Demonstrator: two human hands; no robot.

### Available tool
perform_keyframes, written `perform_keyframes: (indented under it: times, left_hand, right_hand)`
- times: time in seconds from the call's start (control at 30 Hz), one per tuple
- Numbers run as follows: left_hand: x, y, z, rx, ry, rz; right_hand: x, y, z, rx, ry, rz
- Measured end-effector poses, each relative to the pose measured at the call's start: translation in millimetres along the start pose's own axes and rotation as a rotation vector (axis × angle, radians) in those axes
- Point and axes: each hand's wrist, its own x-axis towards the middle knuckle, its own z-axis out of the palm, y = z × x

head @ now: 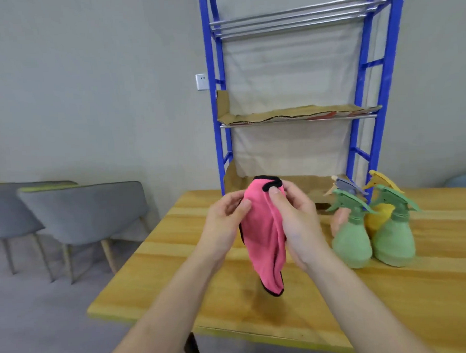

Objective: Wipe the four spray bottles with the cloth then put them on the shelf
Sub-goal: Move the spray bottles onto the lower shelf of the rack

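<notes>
A pink cloth [262, 233] with a black hem hangs above the wooden table [231, 296]. My left hand [223, 224] grips its left side and my right hand [295, 221] pinches its top right edge. To the right stand two green spray bottles [351, 240] [393, 241]. Behind them are a yellow bottle [380, 218] and a pinkish bottle [339, 219] with a purple trigger, both partly hidden. The blue shelf rack [368, 111] rises at the table's far edge, with cardboard on its middle shelf [290, 115].
Cardboard also lines the rack's lowest level [307, 185] at table height. Two grey chairs [81, 209] stand on the floor to the left. A white wall socket [201, 81] is beside the rack. The table's left edge runs near my left forearm.
</notes>
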Motion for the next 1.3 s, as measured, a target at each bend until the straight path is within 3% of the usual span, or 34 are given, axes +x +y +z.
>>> perform_keyframes:
  times: [0.27,0.47,0.7,0.83,1.0,1.3]
  left_hand:
    - [-42.1,29.1,-137.2,0.069,0.252,0.02]
    - [-47.7,-12.6,-195.3,0.147,0.356,-0.146]
    - [-26.7,-52.6,-213.8,0.315,0.33,-0.135]
    - [-32.9,-74.8,-229.6,0.5,0.314,-0.166]
    - [-68.5,-92.5,-230.0,0.665,0.287,-0.232]
    - [-107.8,-101.6,-214.9,0.869,0.187,-0.18]
  right_hand:
    - [-4.4,19.8,119.3,0.0,-0.285,0.0]
    - [-2.8,79.3,155.5,-0.224,-0.334,0.107]
    - [8.2,106.0,155.7,-0.376,-0.328,0.035]
    - [-3.7,117.8,151.8,-0.625,-0.551,-0.137]
    - [-35.5,145.5,134.9,-0.929,-0.85,-0.206]
    - [-56.1,159.4,122.9,-1.07,-0.933,-0.277]
